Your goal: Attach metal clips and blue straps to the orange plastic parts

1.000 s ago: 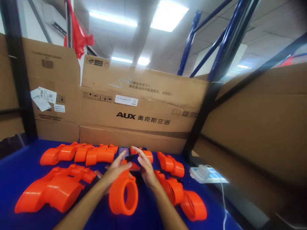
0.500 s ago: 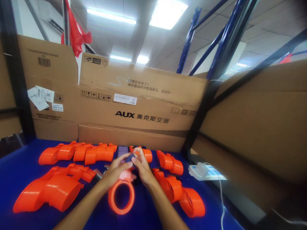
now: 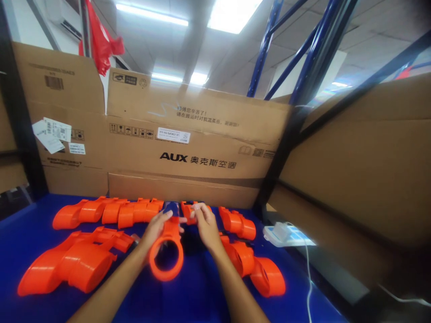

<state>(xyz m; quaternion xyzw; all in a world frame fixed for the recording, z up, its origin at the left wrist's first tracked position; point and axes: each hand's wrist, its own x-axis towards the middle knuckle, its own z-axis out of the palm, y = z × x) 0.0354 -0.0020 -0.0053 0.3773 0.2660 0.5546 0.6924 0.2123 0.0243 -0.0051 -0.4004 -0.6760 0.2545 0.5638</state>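
Orange ring part (image 3: 166, 255) — glossy moulded plastic, open round hoop with a short neck at the top; held just above the blue bench (image 3: 202, 296), centre of view, hoop facing the camera; left hand (image 3: 155, 229) grasps the neck, fingers wrapped over it; right hand (image 3: 206, 226) just beside, fingertips at the neck's top — whether it pinches anything, cannot tell; more orange housings (image 3: 111, 211) in rows left, right and behind; AUX carton (image 3: 195, 148) stands at the back.
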